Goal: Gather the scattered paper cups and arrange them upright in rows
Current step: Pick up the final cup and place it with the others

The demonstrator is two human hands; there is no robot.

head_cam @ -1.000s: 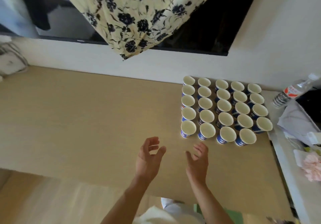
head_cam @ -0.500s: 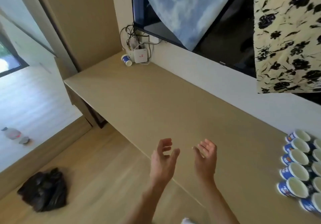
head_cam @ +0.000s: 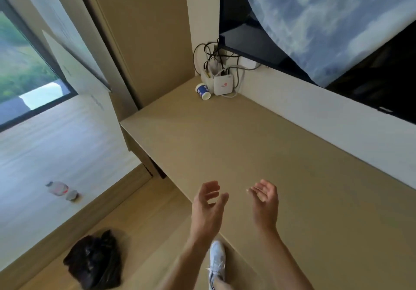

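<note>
**View swings left to 1 stray cup in the far corner**

Nearest, a white shoe [head_cam: 217,258] shows on the pale wood floor, with a crumpled, glossy black bag [head_cam: 94,258] to its left. Just above the desk's near edge, the left hand [head_cam: 208,206] and right hand [head_cam: 264,202] hover with palms turned toward each other. The fingers of both are spread and loosely curled, and they hold nothing.

1 second ago the view held the block of upright cups at the right end of the desk. Half a second ago only its left edge showed, and now those rows are out of sight. The hands keep the same empty, ready pose. This probably means the rows are set aside for now and a fetch is starting.

The desk [head_cam: 225,143] is a smooth, matte tan slab running to the far wall. On the floor at the left lies a clear plastic bottle [head_cam: 57,187].

At the far corner, well apart from both hands, the paper cup [head_cam: 203,91] lies tipped on its side. It is a small blue-and-white tapered cone with its white rim facing near-right, just beside a glossy white box [head_cam: 223,85]. Tangled cables [head_cam: 209,53] loop above it, under a dark screen [head_cam: 247,35] draped with soft blue-and-white cloth [head_cam: 326,19]. The light cup will likely roll if nudged.
</note>
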